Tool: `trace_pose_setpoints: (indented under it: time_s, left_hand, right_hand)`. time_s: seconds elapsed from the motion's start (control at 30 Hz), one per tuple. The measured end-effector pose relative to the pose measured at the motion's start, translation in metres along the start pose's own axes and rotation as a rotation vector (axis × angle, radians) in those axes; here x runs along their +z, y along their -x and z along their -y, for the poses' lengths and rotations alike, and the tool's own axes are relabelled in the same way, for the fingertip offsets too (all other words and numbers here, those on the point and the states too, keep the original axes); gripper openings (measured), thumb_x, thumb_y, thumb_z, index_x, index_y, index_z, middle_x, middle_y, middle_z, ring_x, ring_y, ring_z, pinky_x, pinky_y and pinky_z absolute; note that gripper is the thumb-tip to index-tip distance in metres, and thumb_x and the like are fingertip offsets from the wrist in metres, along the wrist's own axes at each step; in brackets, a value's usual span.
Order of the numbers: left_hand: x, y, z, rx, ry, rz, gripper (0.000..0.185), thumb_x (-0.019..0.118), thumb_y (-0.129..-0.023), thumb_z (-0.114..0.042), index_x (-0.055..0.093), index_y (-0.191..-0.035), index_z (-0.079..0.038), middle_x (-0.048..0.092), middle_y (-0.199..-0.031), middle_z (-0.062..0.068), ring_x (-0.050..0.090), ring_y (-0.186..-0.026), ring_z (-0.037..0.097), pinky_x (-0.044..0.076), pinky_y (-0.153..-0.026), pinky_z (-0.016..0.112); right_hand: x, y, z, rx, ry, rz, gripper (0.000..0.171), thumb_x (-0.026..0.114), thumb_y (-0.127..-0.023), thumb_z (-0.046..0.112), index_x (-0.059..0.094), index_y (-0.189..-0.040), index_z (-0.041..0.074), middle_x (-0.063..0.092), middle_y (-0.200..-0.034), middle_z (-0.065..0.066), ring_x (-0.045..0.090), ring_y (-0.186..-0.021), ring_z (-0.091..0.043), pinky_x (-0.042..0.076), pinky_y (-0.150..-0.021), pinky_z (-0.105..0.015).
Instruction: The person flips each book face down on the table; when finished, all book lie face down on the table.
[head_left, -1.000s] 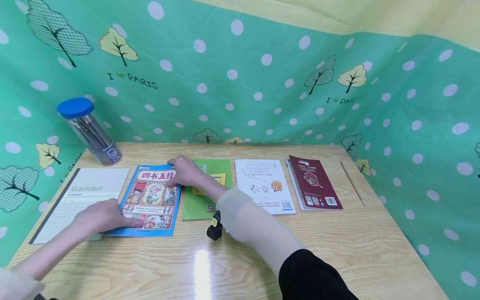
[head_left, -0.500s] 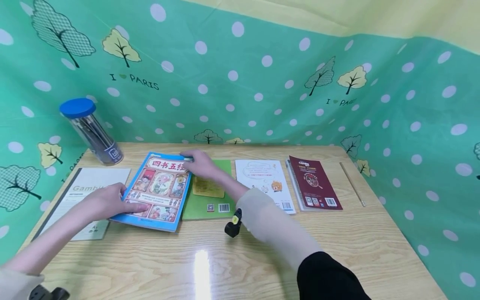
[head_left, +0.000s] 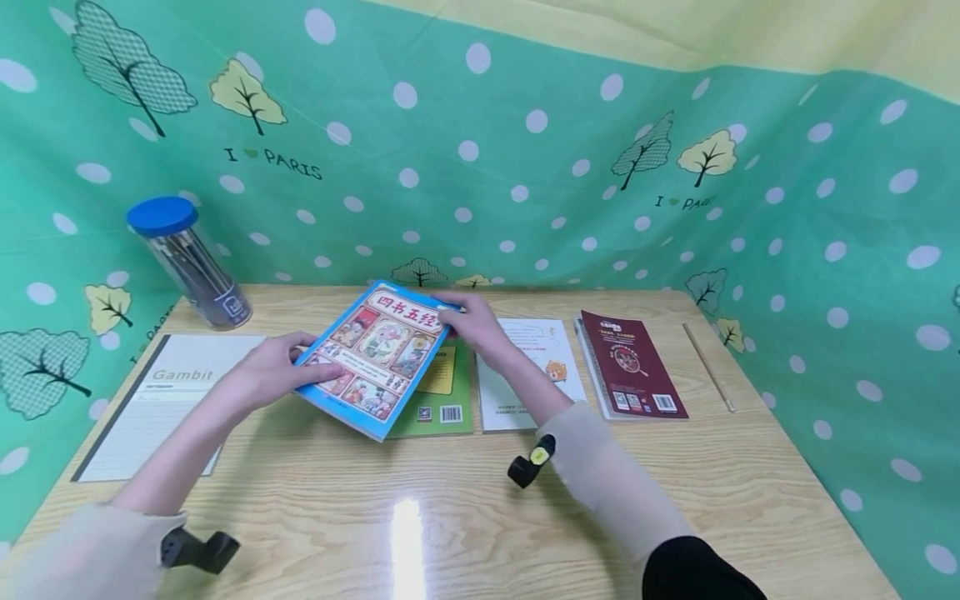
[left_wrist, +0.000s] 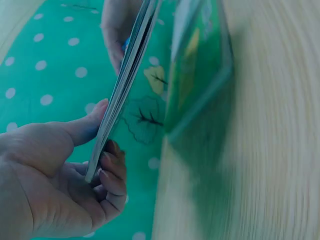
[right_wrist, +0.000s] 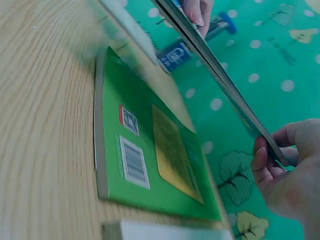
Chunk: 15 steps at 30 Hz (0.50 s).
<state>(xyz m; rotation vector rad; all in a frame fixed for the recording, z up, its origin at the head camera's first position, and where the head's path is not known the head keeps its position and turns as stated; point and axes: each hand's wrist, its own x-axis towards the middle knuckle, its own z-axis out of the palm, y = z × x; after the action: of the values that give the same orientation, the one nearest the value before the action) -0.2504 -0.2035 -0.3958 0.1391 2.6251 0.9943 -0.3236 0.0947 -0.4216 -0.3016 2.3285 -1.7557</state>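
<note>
Between the two hands a blue-bordered picture book (head_left: 382,350) with Chinese characters is held off the table, tilted. My left hand (head_left: 273,371) grips its lower left edge, thumb on the cover; in the left wrist view the left fingers (left_wrist: 114,172) curl beneath the pages. My right hand (head_left: 476,327) pinches the upper right corner, and the right wrist view shows its thumb and fingers on either side of the book's edge. Below the raised book lies a green book (right_wrist: 135,160) with a barcode and a yellow panel, partly hidden in the head view.
A Gambit notebook (head_left: 161,408) lies at the left, with a blue-lidded clear tube of pencils (head_left: 197,271) behind it. Right of the green book are a white book (head_left: 498,400), a maroon book (head_left: 633,367) on another book, and a pencil (head_left: 708,367). Polka-dot cloth (head_left: 465,167) surrounds the wooden table.
Both hands have lifted the blue-bordered book from beside the notebook and carried it right, over the green book. It has turned clockwise, uncovering the notebook's right side.
</note>
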Motion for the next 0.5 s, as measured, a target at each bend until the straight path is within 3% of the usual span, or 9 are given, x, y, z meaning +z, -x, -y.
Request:
trace_pose_setpoints:
  time_s: [0.07,0.23,0.5]
  left_hand:
    - [0.005,-0.004,-0.006,0.004,0.067,-0.013,0.087,0.069,-0.094,-0.056,0.042,-0.15,0.006,0.073,-0.108,0.012,0.066,-0.09,0.016,0.052,-0.084,0.033]
    - [0.018,-0.013,-0.019,0.011,0.271,-0.063,0.075,0.068,-0.097,-0.05,0.047,-0.149,0.001,0.07,-0.091,-0.002,0.06,-0.072,0.004,0.052,-0.066,0.024]
    - [0.045,-0.024,-0.037,0.022,0.586,-0.201,0.067,0.064,-0.1,-0.047,0.05,-0.15,-0.005,0.067,-0.091,-0.01,0.062,-0.072,-0.002,0.055,-0.065,0.014]
  right_hand:
    - [-0.011,0.007,-0.003,-0.003,-0.032,-0.024,0.05,0.055,-0.094,0.004,0.062,-0.142,0.012,0.072,-0.123,-0.014,0.061,-0.075,-0.017,0.057,-0.079,-0.047]
    - [-0.034,0.028,-0.008,0.007,-0.145,-0.087,0.046,0.057,-0.096,0.005,0.065,-0.139,0.015,0.072,-0.123,-0.015,0.065,-0.077,-0.014,0.056,-0.066,-0.023]
    - [-0.058,0.06,-0.021,0.051,-0.214,-0.193,0.047,0.06,-0.096,0.005,0.061,-0.142,0.011,0.069,-0.126,-0.018,0.067,-0.079,-0.012,0.058,-0.069,-0.021]
